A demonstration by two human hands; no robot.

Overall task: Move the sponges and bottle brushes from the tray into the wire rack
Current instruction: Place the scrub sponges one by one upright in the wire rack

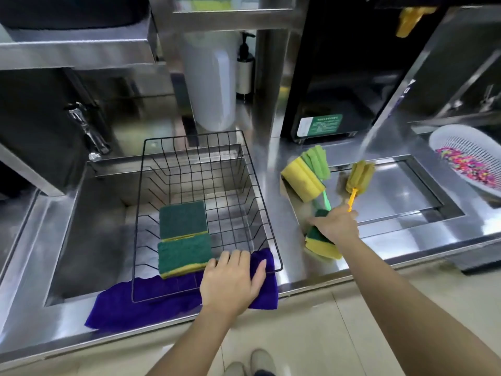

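Right hand fisted round yellow brush, hiding handle end; left hand flat on rack.

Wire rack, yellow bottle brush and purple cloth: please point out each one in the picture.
Wire rack (260,213), head view, on its right side wall.
Yellow bottle brush (359,177), head view, on its sponge head.
Purple cloth (141,299), head view, on its bare left part over the counter edge.
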